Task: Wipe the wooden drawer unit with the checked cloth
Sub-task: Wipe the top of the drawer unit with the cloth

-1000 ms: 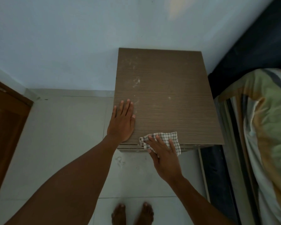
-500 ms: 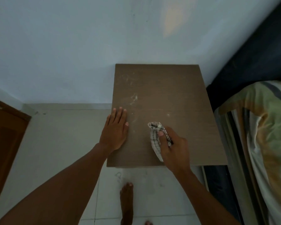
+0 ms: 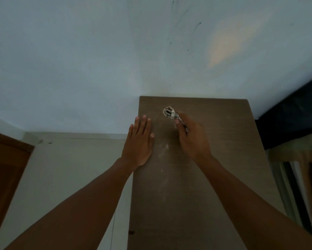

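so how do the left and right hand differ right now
The left hand lies flat with straight fingers; the right hand is curled round the bunched checked cloth. The left hand sits at the left edge of the wooden drawer unit; the right hand is nearer its middle. Both are over its top.

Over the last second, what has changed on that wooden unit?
The right hand slid from the drawer unit's front edge toward the wall, and the checked cloth, first spread under its fingers, is now bunched in its grip. The left hand also shifted back along the left edge. Unchanged: the left hand lies flat and pale smudges remain on the top.
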